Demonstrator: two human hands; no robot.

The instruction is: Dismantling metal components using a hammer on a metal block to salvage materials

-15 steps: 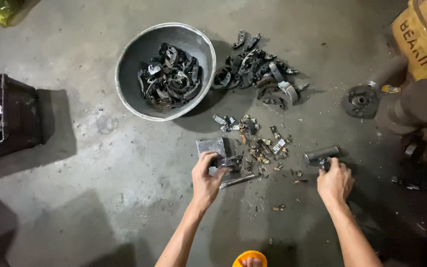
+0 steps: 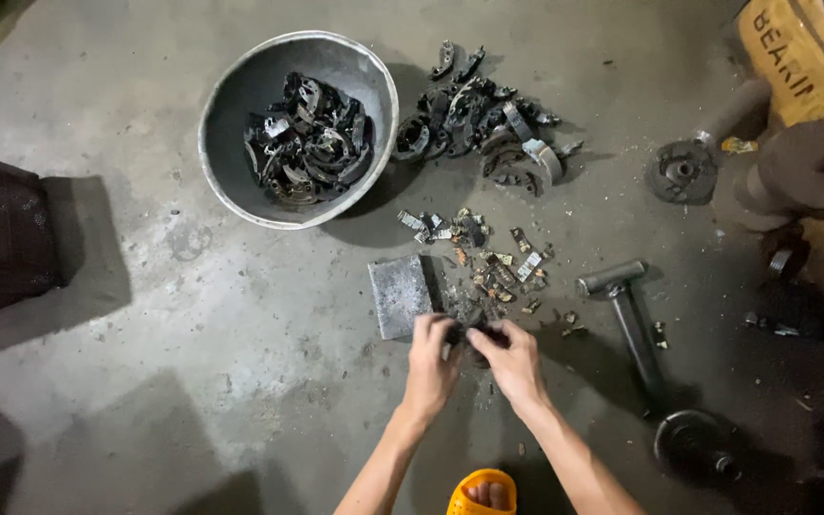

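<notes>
The concrete floor (image 2: 193, 315) lies bare to the left and below the work. A metal basin (image 2: 240, 95) of dark brake parts sits up top, a loose pile (image 2: 488, 124) beside it. A hammer (image 2: 627, 315) rests right of the hands. By the flat steel block (image 2: 400, 294), left hand (image 2: 431, 362) and right hand (image 2: 510, 360) together clench a small dark, grimy part (image 2: 469, 334), mostly hidden.

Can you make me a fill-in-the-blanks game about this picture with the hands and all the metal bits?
1. The round bowl is full of dark ____ parts.
2. The hammer lies on the ____, with no hand on it.
3. Both hands, left and right, meet beside a flat grey ____.
4. Below the hands shows an ____ sandal.

Missing words: metal; floor; block; orange
</notes>
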